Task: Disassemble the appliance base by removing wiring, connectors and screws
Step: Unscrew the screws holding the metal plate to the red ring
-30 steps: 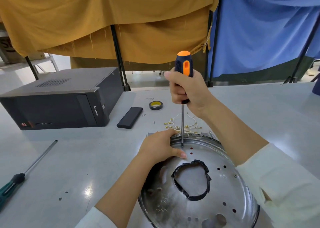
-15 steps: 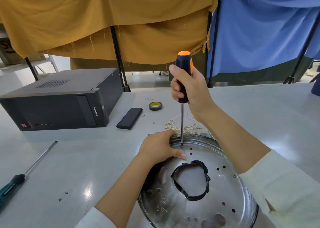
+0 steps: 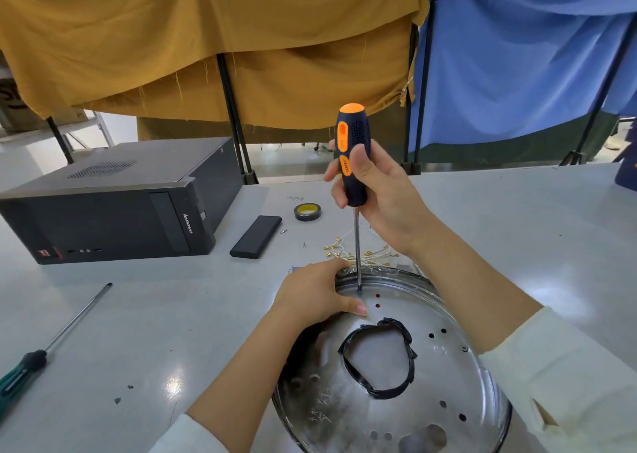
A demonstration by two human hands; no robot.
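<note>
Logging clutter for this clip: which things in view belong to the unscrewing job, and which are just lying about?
In use:
- metal base
- orange-and-black screwdriver, in right hand
- left hand, steadying the rim

Lying about:
- computer case
- green-handled screwdriver
- tape roll
- flat black block

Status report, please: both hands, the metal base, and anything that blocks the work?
Right hand gripping orange-and-black screwdriver, upright, tip on a screw. Left hand bracing round metal base at its far rim. Loose wires behind base; nothing blocking.

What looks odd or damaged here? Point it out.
The black tape ring around the metal base's central opening is crumpled and uneven, not flat. Loose wires with gold terminals and small dark scraps lie scattered on the table.
</note>
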